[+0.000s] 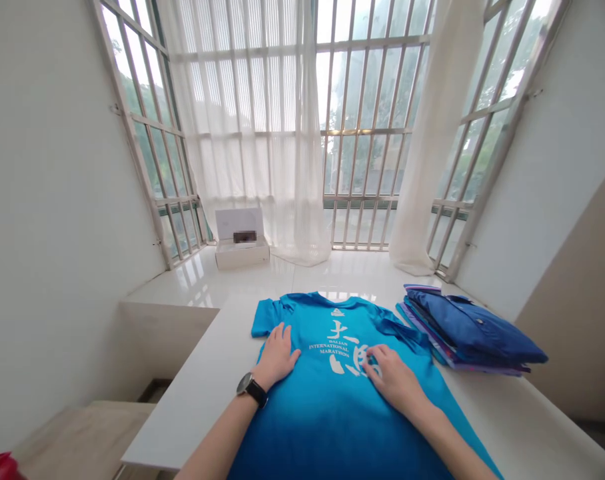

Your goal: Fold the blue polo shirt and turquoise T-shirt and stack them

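**Blue T-shirt** [332, 407] flat on a white tabletop [542, 427], front up, collar toward the window, hem running past the lower edge of the head view. White print across the chest: a small logo, large characters and the words "Dalian International Marathon", the characters partly covered by the right hand.

**Left hand** [276, 357]: spread flat, palm down, fingers apart, on the chest of the shirt beside the print, with no cloth pinched. Black wristwatch [251, 390] on the left wrist.

**Right hand** [395, 380]: also spread flat and palm down, fingertips on the printed characters, with no pinch. Hands apart, one on either side of the print.

**Surroundings:** stack of folded clothes [470, 333] on the same tabletop, just beside the shirt's bunched sleeve, with a dark blue buttoned garment on top and purple-edged layers beneath. Beyond the table, a glossy white tiled ledge [207, 283] bearing an open white box [241, 257], its lid marked by a blurred patch. Sheer white curtains [252, 133] and barred windows [367, 100] behind. Red object [0, 467], cut off at the lower left corner, too little shown to identify.
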Demonstrator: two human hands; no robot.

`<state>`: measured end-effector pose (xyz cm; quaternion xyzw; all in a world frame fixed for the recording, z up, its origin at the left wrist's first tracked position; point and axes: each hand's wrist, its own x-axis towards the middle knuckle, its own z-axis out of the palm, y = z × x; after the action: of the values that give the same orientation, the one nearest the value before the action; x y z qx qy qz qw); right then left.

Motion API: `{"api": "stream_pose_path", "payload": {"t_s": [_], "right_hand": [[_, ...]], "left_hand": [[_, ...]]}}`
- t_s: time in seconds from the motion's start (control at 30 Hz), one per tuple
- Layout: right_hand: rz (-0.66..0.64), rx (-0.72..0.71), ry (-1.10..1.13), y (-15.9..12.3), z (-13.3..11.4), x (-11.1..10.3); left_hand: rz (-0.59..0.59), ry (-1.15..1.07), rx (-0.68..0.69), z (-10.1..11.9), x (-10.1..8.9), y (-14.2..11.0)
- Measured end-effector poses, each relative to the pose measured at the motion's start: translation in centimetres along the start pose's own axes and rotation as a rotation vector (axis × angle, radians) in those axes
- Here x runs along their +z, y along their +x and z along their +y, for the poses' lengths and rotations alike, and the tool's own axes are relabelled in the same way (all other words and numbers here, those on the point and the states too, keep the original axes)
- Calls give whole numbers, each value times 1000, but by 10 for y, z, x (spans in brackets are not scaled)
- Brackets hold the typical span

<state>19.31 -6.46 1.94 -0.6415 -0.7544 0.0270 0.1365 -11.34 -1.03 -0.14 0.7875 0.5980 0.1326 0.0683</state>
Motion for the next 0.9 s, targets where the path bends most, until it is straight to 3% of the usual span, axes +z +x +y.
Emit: {"api": "stream_pose_path", "payload": {"t_s": [0.07,0.17,0.33,0.47,0.53,0.67,0.77,0.9], "right_hand": [[-37,62,-5,-15,7,25],[-33,144,-65,-21,15,44],[-88,180,-105,-8,17,43],[-81,162,-100,-3,17,42],[-82,156,-100,-4,18,43],[-85,159,-106,-5,20,45],[-99,168,-127,-3,20,46],[-88,170,-143,-5,16,47]], "left_hand": [[-39,18,-9,0,10,-6],[-30,79,-32,-3,18,-7],[-2,91,-55,-13,18,8],[45,-7,-112,-32,3,6],[31,-64,-139,-43,-7,-13],[-28,-216,-120,-51,-24,-75],[-61,-354,-171,-40,-30,-115],[-114,-511,-246,-16,-39,-135]]}}
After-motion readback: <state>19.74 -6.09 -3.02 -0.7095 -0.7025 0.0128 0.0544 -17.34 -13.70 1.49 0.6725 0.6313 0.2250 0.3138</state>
